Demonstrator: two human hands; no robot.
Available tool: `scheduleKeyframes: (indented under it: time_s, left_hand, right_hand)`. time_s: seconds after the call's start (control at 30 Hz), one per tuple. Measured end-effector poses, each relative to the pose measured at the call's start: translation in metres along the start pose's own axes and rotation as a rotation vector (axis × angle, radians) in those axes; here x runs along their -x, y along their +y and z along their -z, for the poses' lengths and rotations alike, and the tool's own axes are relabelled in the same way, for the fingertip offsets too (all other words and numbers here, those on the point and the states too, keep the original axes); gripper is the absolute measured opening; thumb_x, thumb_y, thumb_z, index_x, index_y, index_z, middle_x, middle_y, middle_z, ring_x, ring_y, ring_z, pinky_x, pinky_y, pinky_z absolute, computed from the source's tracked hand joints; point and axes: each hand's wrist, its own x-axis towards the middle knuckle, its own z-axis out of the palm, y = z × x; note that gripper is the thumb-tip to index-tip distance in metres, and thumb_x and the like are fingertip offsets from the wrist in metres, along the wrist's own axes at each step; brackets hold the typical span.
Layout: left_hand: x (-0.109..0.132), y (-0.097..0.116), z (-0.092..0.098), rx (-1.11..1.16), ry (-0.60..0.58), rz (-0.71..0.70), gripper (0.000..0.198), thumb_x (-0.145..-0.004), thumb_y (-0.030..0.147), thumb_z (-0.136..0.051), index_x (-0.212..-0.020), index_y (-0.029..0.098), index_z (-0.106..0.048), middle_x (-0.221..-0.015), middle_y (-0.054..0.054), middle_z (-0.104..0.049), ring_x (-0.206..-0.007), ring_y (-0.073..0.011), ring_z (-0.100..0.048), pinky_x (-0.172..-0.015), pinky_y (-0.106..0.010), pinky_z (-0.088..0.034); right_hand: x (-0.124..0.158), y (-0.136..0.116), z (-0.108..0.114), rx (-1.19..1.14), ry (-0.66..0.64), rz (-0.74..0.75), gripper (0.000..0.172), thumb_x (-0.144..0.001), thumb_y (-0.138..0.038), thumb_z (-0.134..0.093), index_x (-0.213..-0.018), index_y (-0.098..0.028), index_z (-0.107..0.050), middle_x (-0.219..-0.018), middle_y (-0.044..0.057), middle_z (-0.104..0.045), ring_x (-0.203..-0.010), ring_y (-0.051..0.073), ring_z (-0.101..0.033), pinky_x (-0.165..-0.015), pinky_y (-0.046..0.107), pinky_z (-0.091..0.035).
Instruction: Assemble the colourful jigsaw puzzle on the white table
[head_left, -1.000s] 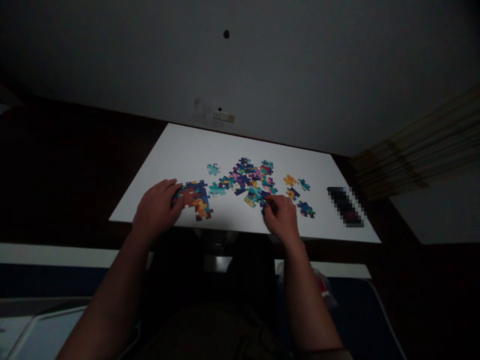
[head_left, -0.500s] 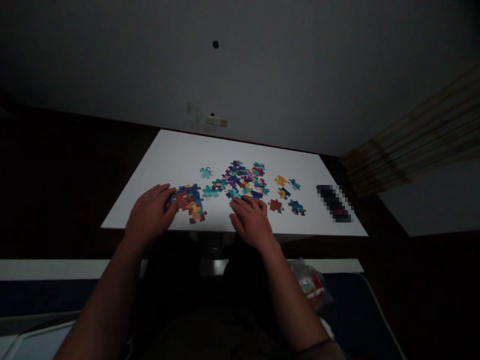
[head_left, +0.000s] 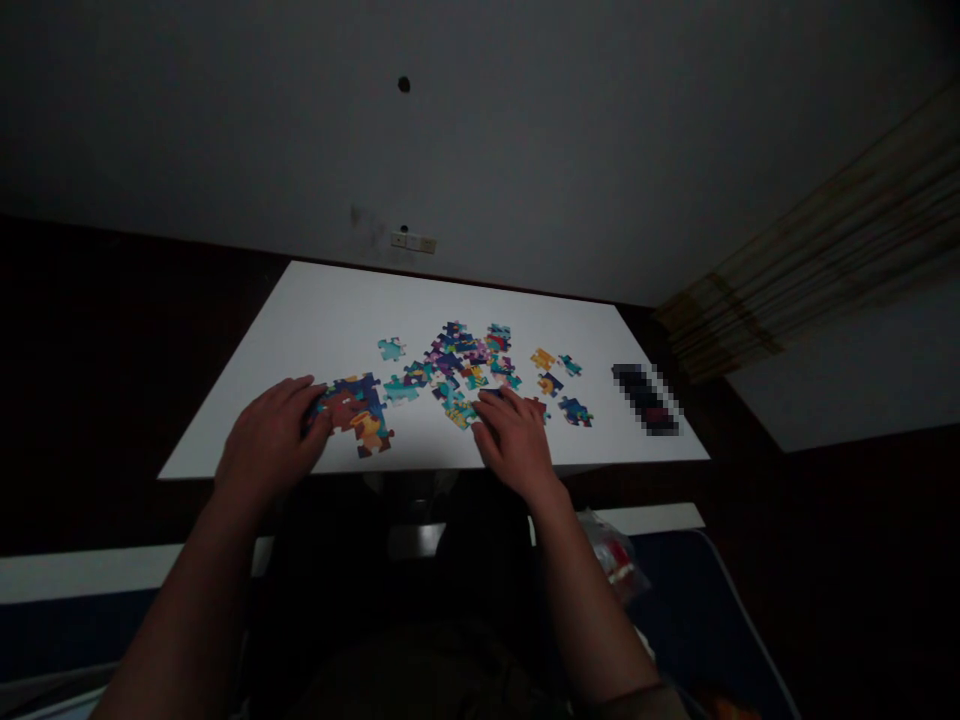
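My left hand (head_left: 271, 438) lies flat at the left side of a joined puzzle section (head_left: 347, 408), its thumb and fingertips over the section's edge. The section shows a brown figure and an orange shape on blue. My right hand (head_left: 516, 440) rests on the table with fingers stretched forward and thumb apart, partly covering a dark blue piece and a brown puzzle piece (head_left: 536, 407). Just left of its fingertips lies a yellow and teal piece (head_left: 459, 413). A heap of loose puzzle pieces (head_left: 450, 362) spreads between and beyond both hands.
The white table (head_left: 247, 400) stands near a wall with a socket (head_left: 413, 242). Loose pieces, one of them orange (head_left: 543, 358), lie to the right. Farther right is a blurred-out dark object (head_left: 646, 400). A plastic bag (head_left: 616, 560) sits below the table's front edge.
My right hand has moved right across the table, uncovering the yellow and teal piece and partly covering the brown one. My left hand stays by the joined section. The view has shifted slightly.
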Motion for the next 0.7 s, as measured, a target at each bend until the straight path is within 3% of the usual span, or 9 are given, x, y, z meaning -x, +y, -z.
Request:
scheduleKeyframes:
  time_s: [0.17,0.3,0.5,0.63,0.7]
  left_hand:
    - [-0.001,-0.001,0.001,-0.005,-0.004,-0.009,0.065,-0.121,0.053,-0.05,-0.163,0.019,-0.085,-0.182,-0.024,-0.078,-0.173,-0.0506,-0.072,-0.147,-0.074,-0.058]
    - [0.0,0.004,0.005,-0.019,-0.023,0.009,0.065,-0.119,0.053,-0.05,-0.163,0.021,-0.086,-0.18,-0.021,-0.08,-0.172,-0.0481,-0.072,-0.147,-0.072,-0.058]
    - [0.001,0.006,0.005,-0.016,-0.016,0.009,0.068,-0.12,0.055,-0.048,-0.163,0.018,-0.085,-0.182,-0.025,-0.078,-0.171,-0.0495,-0.072,-0.146,-0.072,-0.059]
    - [0.001,0.004,0.003,-0.007,0.005,0.007,0.06,-0.12,0.053,-0.052,-0.161,0.025,-0.086,-0.179,-0.021,-0.081,-0.171,-0.0483,-0.073,-0.146,-0.072,-0.059]
    - [0.001,0.004,0.003,-0.008,0.001,0.01,0.059,-0.12,0.052,-0.053,-0.162,0.026,-0.086,-0.178,-0.02,-0.082,-0.172,-0.047,-0.072,-0.147,-0.07,-0.058]
  right_hand:
    - [-0.037,-0.003,0.008,0.043,0.071,-0.149,0.071,-0.132,-0.054,-0.051,-0.192,-0.019,-0.067,-0.211,0.017,-0.047,-0.2,0.044,-0.037,-0.162,0.065,-0.034]
    - [-0.051,-0.017,0.005,0.038,-0.009,-0.135,0.069,-0.134,-0.051,-0.054,-0.195,-0.021,-0.061,-0.212,0.021,-0.044,-0.198,0.045,-0.041,-0.158,0.069,-0.036]
    - [-0.029,-0.039,0.005,-0.015,-0.105,-0.008,0.063,-0.134,-0.053,-0.056,-0.188,-0.023,-0.07,-0.208,0.015,-0.054,-0.196,0.042,-0.044,-0.157,0.061,-0.037]
    - [-0.04,-0.037,0.01,-0.031,-0.035,0.008,0.06,-0.133,-0.049,-0.059,-0.181,-0.017,-0.075,-0.206,0.019,-0.056,-0.19,0.038,-0.054,-0.156,0.058,-0.043]
    - [-0.057,-0.035,0.009,-0.016,0.027,-0.025,0.059,-0.132,-0.049,-0.06,-0.182,-0.022,-0.075,-0.208,0.018,-0.053,-0.19,0.038,-0.053,-0.154,0.061,-0.046]
